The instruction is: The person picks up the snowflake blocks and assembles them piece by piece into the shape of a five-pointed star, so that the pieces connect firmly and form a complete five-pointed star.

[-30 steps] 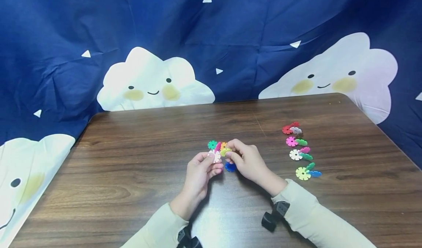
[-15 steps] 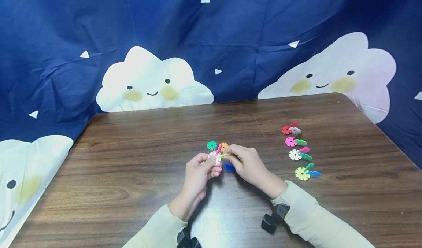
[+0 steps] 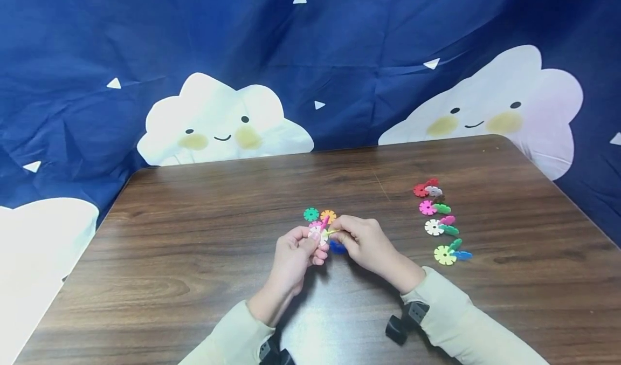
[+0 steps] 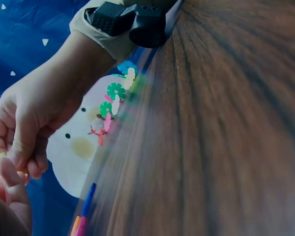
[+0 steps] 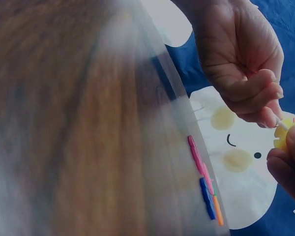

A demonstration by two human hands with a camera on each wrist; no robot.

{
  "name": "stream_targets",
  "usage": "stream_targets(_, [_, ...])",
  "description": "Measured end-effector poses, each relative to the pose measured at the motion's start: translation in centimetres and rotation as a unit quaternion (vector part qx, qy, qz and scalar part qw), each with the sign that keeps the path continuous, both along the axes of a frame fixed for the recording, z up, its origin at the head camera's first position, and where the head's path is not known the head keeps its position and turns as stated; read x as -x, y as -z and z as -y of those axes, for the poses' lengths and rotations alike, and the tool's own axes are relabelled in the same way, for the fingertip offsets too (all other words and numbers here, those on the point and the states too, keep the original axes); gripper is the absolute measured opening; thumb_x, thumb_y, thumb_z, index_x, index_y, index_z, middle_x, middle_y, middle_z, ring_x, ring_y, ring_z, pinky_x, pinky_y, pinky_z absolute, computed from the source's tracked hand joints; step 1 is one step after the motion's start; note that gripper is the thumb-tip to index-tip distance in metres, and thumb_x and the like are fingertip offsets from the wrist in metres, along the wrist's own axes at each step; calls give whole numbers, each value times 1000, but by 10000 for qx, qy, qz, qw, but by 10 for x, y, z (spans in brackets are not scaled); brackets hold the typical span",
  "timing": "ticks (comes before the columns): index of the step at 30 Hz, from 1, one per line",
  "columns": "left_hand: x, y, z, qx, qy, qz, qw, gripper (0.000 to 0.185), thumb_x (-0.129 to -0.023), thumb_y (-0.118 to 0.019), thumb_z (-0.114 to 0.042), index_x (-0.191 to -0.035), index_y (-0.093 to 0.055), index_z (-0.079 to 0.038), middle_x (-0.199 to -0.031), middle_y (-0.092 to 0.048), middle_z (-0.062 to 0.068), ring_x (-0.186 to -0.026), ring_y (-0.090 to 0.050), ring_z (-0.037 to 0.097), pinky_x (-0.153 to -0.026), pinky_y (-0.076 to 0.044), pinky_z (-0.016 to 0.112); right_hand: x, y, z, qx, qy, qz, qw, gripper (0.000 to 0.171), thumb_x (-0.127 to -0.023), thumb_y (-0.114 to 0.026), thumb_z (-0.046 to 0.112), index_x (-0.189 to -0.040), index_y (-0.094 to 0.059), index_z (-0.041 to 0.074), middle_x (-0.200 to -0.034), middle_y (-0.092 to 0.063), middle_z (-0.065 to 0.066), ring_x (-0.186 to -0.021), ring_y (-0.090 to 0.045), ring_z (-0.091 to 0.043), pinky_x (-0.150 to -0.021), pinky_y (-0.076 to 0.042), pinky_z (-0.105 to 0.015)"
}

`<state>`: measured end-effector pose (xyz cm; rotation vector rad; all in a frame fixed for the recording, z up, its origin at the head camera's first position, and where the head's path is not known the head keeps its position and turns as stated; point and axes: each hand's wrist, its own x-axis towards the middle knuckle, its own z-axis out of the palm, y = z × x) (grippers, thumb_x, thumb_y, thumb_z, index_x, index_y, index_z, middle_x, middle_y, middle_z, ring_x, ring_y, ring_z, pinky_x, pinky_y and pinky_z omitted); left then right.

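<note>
While the left hand (image 3: pixel 293 254) pinches a white disc (image 3: pixel 322 239) above the counter (image 3: pixel 194 225), the right hand (image 3: pixel 366 241) pinches a yellow disc (image 3: pixel 333 232) at its edge. A blue disc (image 3: pixel 337 247) lies close by; beyond are an orange disc (image 3: pixel 328 216), a green disc (image 3: pixel 311 214) and, behind the counter, a blue curtain (image 3: pixel 349 41).

a white plastic snowflake disc (image 3: pixel 323 240), notched around its rim, was pinched in the left hand's grip (image 3: pixel 293 258), face tilted up, above the counter (image 3: pixel 218 214). a hot-pink disc (image 3: pixel 325 221) jutted from its upper edge. a yellow disc (image 3: pixel 332 232), notched too, was held edge-on in the right hand's grip (image 3: pixel 365 240), touching the white one's right side; how deeply they interlocked could not be told.
</note>
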<state>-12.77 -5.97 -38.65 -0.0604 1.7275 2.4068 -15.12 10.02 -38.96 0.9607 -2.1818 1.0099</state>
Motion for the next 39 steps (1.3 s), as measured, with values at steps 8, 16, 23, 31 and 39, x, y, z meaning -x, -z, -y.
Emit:
stream_targets(8, [-1, -7, 3, 14, 45, 238, 9997, 12, -94, -50, -8, -100, -50, 3, -76, -62, 0, -66, -61, 7, -63, -53, 19, 2, -3, 1, 162, 133, -264, 9994, 15, -70, -76, 1, -80, -66, 7, -76, -68, -1, -70, -65, -12, -64, -54, -24])
stream_targets(16, [0, -11, -15, -602, -460, -20, 9971, 44, -100, -40, -26, -130, -38, 6, -117, -54, 13, -99, -56, 12, -80, -46, 21, 3, 0, 4, 682, 21, -485, 9965, 14, -67, -77, -1, -75, -68, 6, -76, -66, -2, -73, -63, -16, -69, -52, -23])
stream_targets(23, [-2, -9, -28, -856, -897, -187, 9921, 37, -98, -44, -19, -127, -41, 5, -123, -55, 15, -105, -55, 12, -80, -45, 18, 2, 0, 7, 768, -18, -754, 9942, 18, -62, -78, -2, -75, -70, 8, -67, -60, 1, -62, -52, -11, -55, -43, -17])
stream_targets(31, [-3, -7, -29, -844, -1309, -265, 9874, 12, -94, -53, -13, -102, -55, -5, -91, -62, -4, -75, -57, 2, -60, -38, 18, 1, -1, 11, 881, -145, -959, 9914, 13, -65, -76, -2, -74, -72, 6, -63, -57, 1, -59, -47, -10, -51, -39, -15])
stream_targets(39, [-4, -6, -24, -923, -1239, -484, 9868, 14, -94, -50, -7, -105, -55, 1, -86, -62, -2, -66, -54, 4, -56, -39, 19, -2, -3, 12, 785, -34, -447, 9959, 29, -61, -82, 4, -88, -70, 5, -71, -61, -2, -65, -54, -11, -59, -47, -17])
